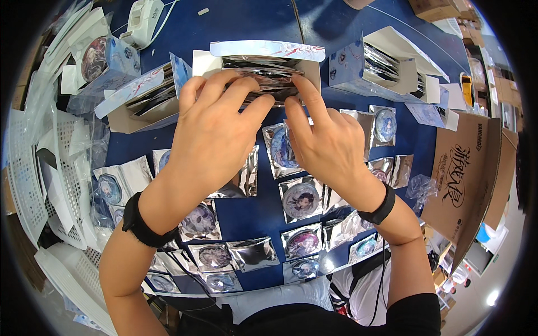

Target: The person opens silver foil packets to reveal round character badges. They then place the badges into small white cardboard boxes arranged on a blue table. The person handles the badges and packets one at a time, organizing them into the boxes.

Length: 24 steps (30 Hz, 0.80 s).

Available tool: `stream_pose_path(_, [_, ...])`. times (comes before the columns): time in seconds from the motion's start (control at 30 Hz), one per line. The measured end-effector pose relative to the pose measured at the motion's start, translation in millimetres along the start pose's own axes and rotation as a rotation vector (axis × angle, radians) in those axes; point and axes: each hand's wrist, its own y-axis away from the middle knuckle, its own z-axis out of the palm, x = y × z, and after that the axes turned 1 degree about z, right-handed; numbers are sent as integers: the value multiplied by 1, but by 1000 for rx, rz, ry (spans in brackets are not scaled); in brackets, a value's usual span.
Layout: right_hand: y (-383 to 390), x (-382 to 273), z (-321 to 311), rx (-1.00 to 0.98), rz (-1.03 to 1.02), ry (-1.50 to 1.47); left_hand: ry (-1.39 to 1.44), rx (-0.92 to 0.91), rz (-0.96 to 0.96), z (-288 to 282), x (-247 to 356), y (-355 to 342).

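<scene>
An open light-blue printed cardboard box [268, 50] stands in front of me, filled with a row of silver foil packets [263, 71]. My left hand [217, 126] reaches over its near left side, with bent fingers pressed on the packets. From the right, my right hand [326, 137] dips its index finger and thumb in among the same packets, closed against them. Some fingertips are hidden in the foil. Below the hands lie rows of round picture badges in clear-fronted foil pouches, such as a dark-haired character badge [301, 200] and a purple badge [302, 243].
Similar open boxes of packets stand left [143, 101] and right [386, 64]. White plastic baskets [70, 168] and clear wrappers crowd the left edge. A brown carton [462, 179] stands at the right. A white device with a cable [142, 22] lies at the back left.
</scene>
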Motion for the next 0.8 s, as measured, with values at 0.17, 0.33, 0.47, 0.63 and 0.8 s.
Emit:
stream_pose_path(0.17, [0,-1,2,15,9,32,30,-10,35,-2,-1,0])
stream_pose_path(0.33, [0,-1,5,56,21,50,58,-66,30,-6,0,2])
stream_pose_path(0.47, [-2,0,4,32,30,13,80,-117,12,-9,0,2])
stream_pose_path(0.63, [-5,0,4,-3,39,-59,88,-122,10,-9,1,2])
stream_pose_path(0.8, [-14,-2,1,-5,107,-182,105,-134,10,-9,0,3])
